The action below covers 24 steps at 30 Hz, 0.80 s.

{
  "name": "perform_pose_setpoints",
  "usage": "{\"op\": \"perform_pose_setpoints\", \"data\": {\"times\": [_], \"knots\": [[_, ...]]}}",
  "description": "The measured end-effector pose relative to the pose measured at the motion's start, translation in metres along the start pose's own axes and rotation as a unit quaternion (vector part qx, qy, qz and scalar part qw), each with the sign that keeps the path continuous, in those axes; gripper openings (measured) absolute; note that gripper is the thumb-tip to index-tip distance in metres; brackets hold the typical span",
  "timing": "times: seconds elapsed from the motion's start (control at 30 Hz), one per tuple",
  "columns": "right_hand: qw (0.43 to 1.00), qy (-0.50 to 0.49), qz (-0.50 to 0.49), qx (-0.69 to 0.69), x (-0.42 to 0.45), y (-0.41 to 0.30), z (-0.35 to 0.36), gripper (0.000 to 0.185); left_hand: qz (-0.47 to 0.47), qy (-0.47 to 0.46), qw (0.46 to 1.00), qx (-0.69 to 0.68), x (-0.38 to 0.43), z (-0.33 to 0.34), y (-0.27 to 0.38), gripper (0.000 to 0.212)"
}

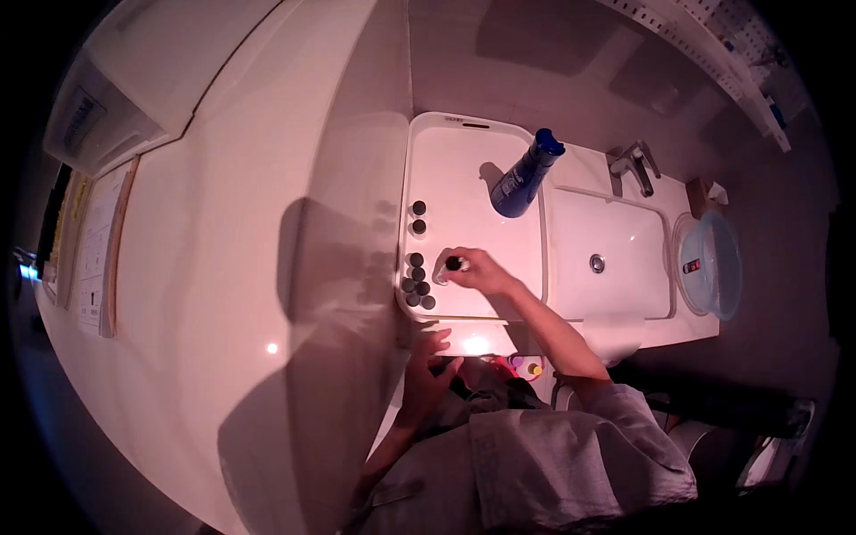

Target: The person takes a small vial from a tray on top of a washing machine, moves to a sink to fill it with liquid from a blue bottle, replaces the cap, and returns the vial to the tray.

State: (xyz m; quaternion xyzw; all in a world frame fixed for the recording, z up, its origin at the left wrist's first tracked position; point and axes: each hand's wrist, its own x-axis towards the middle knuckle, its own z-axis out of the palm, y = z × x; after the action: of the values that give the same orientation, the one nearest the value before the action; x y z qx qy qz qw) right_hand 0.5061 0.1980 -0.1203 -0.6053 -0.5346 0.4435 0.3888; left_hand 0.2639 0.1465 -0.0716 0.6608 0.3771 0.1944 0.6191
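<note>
My right hand (478, 269) holds a small black-capped bottle (454, 263) over the white tray (475, 309), its fingers closed around it. My left hand (428, 374) is near my body, just below the tray's near edge, with its fingers apart and nothing seen in them. Several dark-capped small bottles (418, 274) stand close together at the tray's left side, near its front left corner. Farther back along the same side stand two more such bottles (418, 217), a little apart from the group. A blue bottle (519, 180) with a blue cap stands at the tray's right side.
Right of the tray is a white sink (615, 294) with a metal faucet (635, 166) behind it. A pale blue basin (719, 267) and a tissue box (699, 196) are at the far right. A partition wall (354, 200) borders the tray on the left.
</note>
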Motion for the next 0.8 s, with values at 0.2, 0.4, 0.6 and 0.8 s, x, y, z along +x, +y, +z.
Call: {"op": "perform_pose_setpoints", "data": {"times": [0.2,0.4,0.6,0.8], "knots": [[0.982,-0.059,0.085,0.16,-0.052,-0.078,-0.071,0.02,0.055,0.112,0.992,-0.029,0.034,0.035,0.034,0.066],[0.988,-0.056,-0.143,0.02,-0.106,-0.097,-0.097,0.024,0.13,0.055,0.988,-0.067,0.064,0.097,0.075,0.044],[0.933,0.085,-0.209,-0.28,-0.157,-0.097,-0.104,0.018,0.131,0.071,0.985,0.089,0.051,0.166,0.06,0.026],[0.975,-0.182,-0.124,-0.003,-0.166,-0.076,-0.146,0.066,0.059,-0.067,0.992,-0.085,0.021,0.168,0.077,0.029]]}}
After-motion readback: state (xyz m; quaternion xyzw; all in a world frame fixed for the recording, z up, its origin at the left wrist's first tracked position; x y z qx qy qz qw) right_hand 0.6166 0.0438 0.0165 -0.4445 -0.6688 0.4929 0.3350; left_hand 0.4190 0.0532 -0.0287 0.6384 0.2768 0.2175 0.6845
